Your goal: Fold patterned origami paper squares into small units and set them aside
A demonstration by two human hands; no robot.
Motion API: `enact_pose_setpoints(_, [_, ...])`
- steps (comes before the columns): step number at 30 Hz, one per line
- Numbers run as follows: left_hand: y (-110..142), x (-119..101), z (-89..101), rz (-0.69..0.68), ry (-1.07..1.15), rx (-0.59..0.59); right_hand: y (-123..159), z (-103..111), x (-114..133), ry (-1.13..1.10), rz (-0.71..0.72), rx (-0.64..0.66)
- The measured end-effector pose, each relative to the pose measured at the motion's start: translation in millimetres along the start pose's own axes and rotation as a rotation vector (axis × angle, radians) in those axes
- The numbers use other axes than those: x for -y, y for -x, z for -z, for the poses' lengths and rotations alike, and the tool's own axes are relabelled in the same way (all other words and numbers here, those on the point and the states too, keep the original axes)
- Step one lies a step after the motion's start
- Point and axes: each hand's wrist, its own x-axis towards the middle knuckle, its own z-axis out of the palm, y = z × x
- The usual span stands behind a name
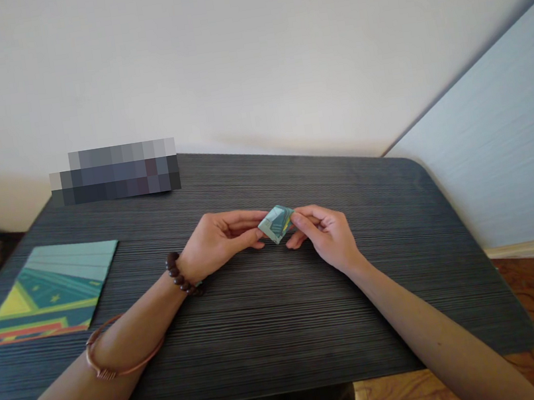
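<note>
A small folded piece of patterned paper [276, 224], pale green and teal with bits of yellow, is held between my two hands above the middle of the table. On its left corner, my left hand [225, 238] pinches it between thumb and fingers. My right hand [324, 231] grips the opposite corner the same way. The paper looks like a diamond from here, with crease lines and layered edges showing. Its underside and the fingertips behind it are hidden.
A flat patterned sheet [53, 285] in teal, yellow and orange lies at the table's left. Behind it, a pixelated object [117, 175] stands at the back edge. The dark wood-grain table [268, 340] meets a white wall [246, 62]; a pale panel [511, 123] rises on the right.
</note>
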Motion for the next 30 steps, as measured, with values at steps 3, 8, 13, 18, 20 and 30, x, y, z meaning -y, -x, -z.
enact_pose_setpoints(3, [0.2,-0.1,-2.5,-0.012,-0.071,-0.066,-0.1,-0.5,0.3,0.029,0.003,-0.002])
enact_pose_setpoints(8, [-1.2,0.7,-5.3,-0.002,-0.061,-0.145,0.0,-1.4,-0.8,0.05,0.014,-0.019])
enact_pose_setpoints(13, [-2.2,2.1,-5.1,0.023,0.058,-0.14,0.4,-1.7,-0.9,0.06,0.037,-0.026])
enact_pose_setpoints(18, [-2.0,1.2,0.2,0.057,0.135,-0.06,1.1,-2.2,2.9,0.091,0.035,-0.045])
enact_pose_setpoints(20, [-1.5,-0.7,1.5,0.062,0.167,-0.042,1.6,-2.4,4.1,0.108,0.025,-0.049])
enact_pose_setpoints(30, [-2.5,-1.2,-2.8,0.086,0.033,-0.097,2.5,-1.7,5.8,0.181,0.03,0.001])
